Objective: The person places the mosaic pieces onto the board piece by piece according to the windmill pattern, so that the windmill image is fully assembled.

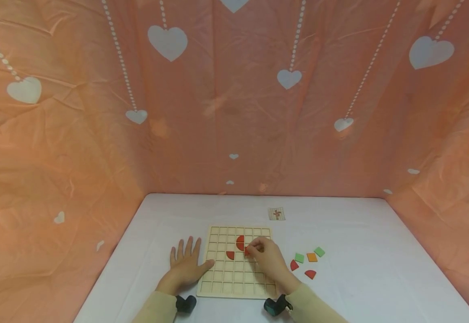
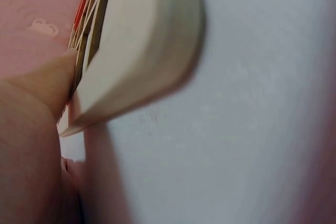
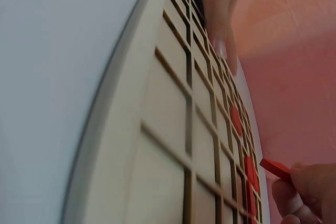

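- Board [image 1: 223,289], pale and gridded, lies at the lower centre of the head view; the right hand [image 1: 269,259] and its wrist hide several cells right of its middle.
- Thumb and forefinger of that hand pinch a red piece [image 3: 274,168]; in the head view the fingertips cover part of it, so its full outline is hard to read. The right wrist view, at lower right, shows it raised off the board.
- Left hand [image 1: 187,267] has its fingers spread wide on the table [image 1: 359,229], thumb over the board's left edge. The left wrist view shows little beyond the thumb and a blurred board corner; the other fingers can't be made out there.
- Red half-disc [image 1: 240,242] and red quarter [image 1: 230,255] sit in the grid, both left of the right fingertips.
- Small card [image 1: 276,213] lies beyond the board; its reddish pattern is too tiny to follow.
- Green squares [image 1: 299,258], an orange square [image 1: 312,257] and two red wedges [image 1: 310,274] lie right of the board.
- Sleeves [image 1: 317,307] are cut off by the bottom edge; orange cloth [image 1: 218,134] with white hearts fills the upper frame.
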Demonstrator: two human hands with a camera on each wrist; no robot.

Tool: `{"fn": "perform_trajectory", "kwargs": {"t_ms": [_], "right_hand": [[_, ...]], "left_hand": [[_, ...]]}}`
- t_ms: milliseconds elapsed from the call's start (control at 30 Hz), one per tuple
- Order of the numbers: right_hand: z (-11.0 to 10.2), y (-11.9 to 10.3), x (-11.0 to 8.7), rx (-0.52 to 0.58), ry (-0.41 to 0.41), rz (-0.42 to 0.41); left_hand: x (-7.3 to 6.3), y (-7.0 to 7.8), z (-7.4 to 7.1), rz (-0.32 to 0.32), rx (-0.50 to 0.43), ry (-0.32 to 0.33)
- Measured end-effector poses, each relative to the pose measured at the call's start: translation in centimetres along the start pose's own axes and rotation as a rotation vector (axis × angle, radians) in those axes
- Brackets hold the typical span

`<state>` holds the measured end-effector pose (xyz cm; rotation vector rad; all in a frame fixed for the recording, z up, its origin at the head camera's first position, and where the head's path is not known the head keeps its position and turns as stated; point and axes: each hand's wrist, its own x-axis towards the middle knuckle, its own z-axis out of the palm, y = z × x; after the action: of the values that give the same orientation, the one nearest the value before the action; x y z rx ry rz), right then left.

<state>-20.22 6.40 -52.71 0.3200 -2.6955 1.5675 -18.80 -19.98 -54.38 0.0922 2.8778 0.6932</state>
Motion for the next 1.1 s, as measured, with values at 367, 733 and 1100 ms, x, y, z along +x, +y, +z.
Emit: {"fn": "perform_trajectory", "kwargs": {"t_ms": [367, 733, 1100], "right_hand": [[2.7, -0.2, 0.3, -0.085, 0.004, -0.011], [3.3, -0.3, 0.0, -0.167, 0.002, -0.038], [3.4, -0.3, -0.2, -0.193, 0.009, -0.055]], "left_hand": [[0.1, -0.2, 0.1, 0.016, 0.004, 0.008], [0.3, -0.3, 0.0, 0.027, -0.002, 0.009], [0.5, -0.7, 0.6, 0.019, 0.01, 0.02]]}}
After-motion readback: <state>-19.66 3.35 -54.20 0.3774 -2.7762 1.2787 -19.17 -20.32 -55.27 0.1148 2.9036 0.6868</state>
